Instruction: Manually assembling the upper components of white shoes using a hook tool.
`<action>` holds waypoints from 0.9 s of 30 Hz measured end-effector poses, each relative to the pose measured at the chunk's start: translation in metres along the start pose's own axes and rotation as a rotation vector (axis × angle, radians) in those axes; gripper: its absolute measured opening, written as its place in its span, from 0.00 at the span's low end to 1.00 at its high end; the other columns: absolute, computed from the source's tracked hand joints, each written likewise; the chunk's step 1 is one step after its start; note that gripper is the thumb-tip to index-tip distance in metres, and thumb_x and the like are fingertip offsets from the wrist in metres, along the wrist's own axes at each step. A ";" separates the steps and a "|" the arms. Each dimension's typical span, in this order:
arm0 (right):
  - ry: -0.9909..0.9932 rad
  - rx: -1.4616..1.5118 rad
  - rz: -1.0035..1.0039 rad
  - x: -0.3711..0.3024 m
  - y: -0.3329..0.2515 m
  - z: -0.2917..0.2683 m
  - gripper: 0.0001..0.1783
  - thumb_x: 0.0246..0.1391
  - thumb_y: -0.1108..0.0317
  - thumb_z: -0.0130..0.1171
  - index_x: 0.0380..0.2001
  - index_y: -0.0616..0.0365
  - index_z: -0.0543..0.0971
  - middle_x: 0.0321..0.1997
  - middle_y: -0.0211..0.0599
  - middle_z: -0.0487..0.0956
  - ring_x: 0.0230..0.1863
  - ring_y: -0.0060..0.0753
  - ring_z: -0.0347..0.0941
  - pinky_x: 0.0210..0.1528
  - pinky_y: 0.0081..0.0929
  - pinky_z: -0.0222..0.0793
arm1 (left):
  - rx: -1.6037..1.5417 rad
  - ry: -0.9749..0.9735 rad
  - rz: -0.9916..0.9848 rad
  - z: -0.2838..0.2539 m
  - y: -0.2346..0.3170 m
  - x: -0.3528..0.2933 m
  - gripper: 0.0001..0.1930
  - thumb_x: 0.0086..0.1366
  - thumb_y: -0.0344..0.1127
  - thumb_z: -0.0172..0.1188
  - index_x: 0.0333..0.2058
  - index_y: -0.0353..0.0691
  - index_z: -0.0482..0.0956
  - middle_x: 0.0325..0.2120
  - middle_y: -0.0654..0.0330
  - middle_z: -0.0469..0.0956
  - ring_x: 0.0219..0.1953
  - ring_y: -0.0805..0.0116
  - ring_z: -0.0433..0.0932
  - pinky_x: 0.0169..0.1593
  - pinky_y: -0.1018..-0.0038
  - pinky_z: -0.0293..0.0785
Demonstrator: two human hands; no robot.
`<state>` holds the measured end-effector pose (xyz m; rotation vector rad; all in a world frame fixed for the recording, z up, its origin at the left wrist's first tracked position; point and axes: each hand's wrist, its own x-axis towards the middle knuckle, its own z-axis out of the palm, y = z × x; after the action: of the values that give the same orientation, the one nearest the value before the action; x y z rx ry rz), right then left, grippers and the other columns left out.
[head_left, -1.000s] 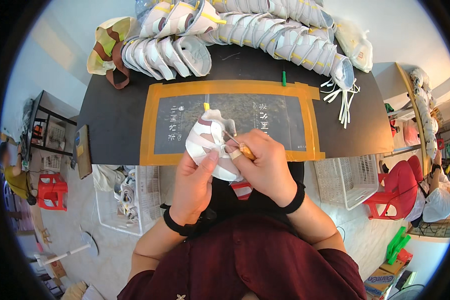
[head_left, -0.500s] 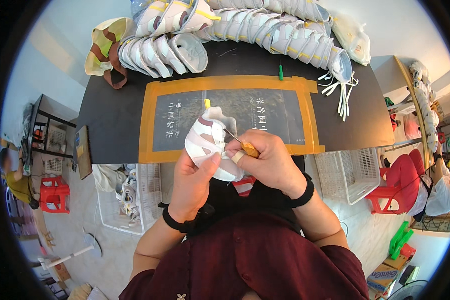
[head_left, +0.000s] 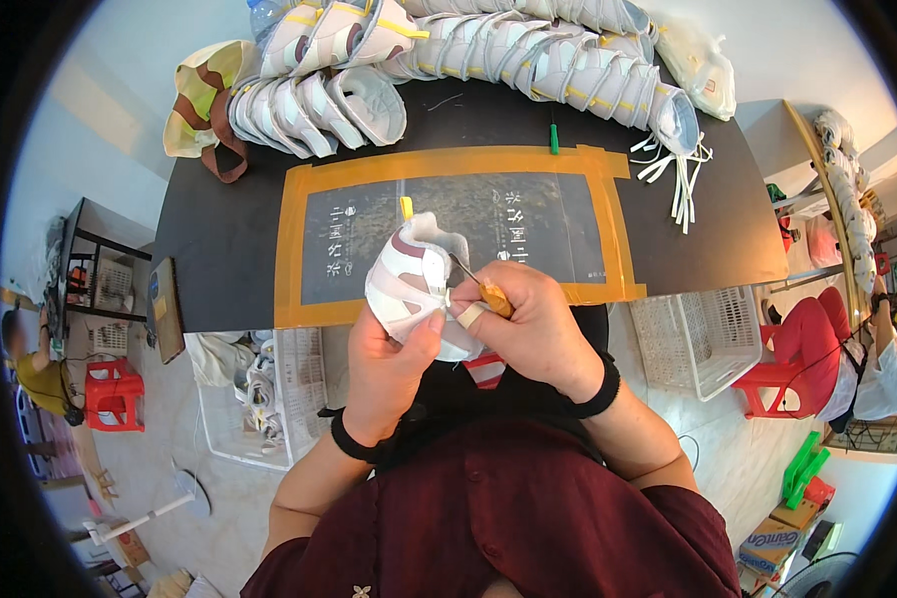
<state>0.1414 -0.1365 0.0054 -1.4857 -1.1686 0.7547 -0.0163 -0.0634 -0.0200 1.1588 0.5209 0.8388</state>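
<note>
My left hand (head_left: 394, 371) holds a white shoe upper (head_left: 397, 274) with maroon and pale pink panels, thumb on its near side and fingers partly hidden beneath. A yellow loop (head_left: 407, 207) sticks up from its far end. My right hand (head_left: 530, 329) is closed round the wooden handle of a hooked awl (head_left: 495, 299). The awl's thin metal shaft points up and left toward the collar of the upper. Its thumb and forefinger pinch beside the upper's eyelet edge; whether they grip a lace end cannot be made out. A tan finger wrap is on this hand.
Rows of nested shoe uppers (head_left: 558, 68) line the back of the dark table (head_left: 708, 239). A taped sheet (head_left: 301, 239) lies under my hands, with a green-handled tool (head_left: 554, 138) behind it. White crates (head_left: 696, 339) stand below. People sit at both sides.
Both hands keep nearly the same place on the upper. The view has shifted slightly, and the awl's shaft appears a little more upright.
</note>
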 end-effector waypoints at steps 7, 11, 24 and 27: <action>0.133 -0.152 -0.181 0.001 -0.009 -0.006 0.11 0.58 0.66 0.57 0.41 0.60 0.73 0.38 0.45 0.75 0.36 0.49 0.76 0.41 0.35 0.71 | 0.155 0.016 0.201 0.000 0.010 0.018 0.19 0.63 0.25 0.59 0.54 0.34 0.70 0.46 0.64 0.76 0.45 0.79 0.73 0.49 0.77 0.71; 0.272 -0.269 -0.269 0.006 -0.010 -0.023 0.10 0.63 0.65 0.49 0.43 0.59 0.67 0.38 0.47 0.71 0.37 0.54 0.74 0.40 0.39 0.71 | 0.365 0.043 0.401 -0.013 0.009 0.053 0.16 0.63 0.26 0.61 0.49 0.33 0.74 0.43 0.63 0.77 0.42 0.77 0.74 0.46 0.76 0.73; 0.035 -0.368 -0.120 0.001 0.004 -0.013 0.13 0.60 0.70 0.54 0.47 0.58 0.78 0.38 0.44 0.79 0.37 0.46 0.76 0.40 0.34 0.72 | 0.245 0.050 0.153 -0.008 -0.013 0.059 0.16 0.64 0.25 0.59 0.51 0.33 0.73 0.44 0.63 0.77 0.44 0.78 0.74 0.47 0.78 0.71; 0.038 -0.370 -0.131 0.001 0.005 -0.013 0.14 0.60 0.70 0.54 0.49 0.57 0.78 0.37 0.43 0.79 0.37 0.45 0.76 0.39 0.34 0.72 | 0.247 0.042 0.158 -0.010 -0.015 0.059 0.16 0.64 0.25 0.60 0.51 0.33 0.73 0.44 0.63 0.77 0.43 0.79 0.74 0.47 0.79 0.71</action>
<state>0.1550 -0.1399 0.0041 -1.6954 -1.4154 0.4339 0.0161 -0.0129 -0.0346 1.4250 0.5848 0.9551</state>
